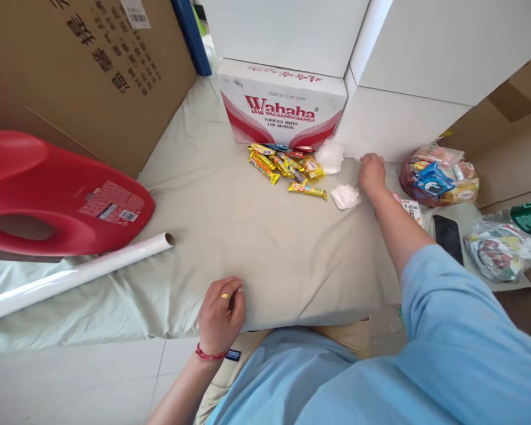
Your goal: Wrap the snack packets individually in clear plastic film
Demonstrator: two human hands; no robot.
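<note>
Near the front edge of the cloth-covered table, my left hand rests with its fingers curled in and nothing visible in them. My right hand is stretched out to the foot of the white cabinet, its fingers bent together; what they may hold is hidden. Just left of it lie a small white plastic packet and a crumpled clear plastic bag. Beyond those is a heap of yellow, blue and red wrapped snack bars. One yellow snack bar lies apart, in front of the heap.
A Wahaha water carton stands behind the snacks, against white cabinets. On the left are a large cardboard box, a red jug and a white roll. At right sit a snack-filled bowl, a black phone and a plastic bag.
</note>
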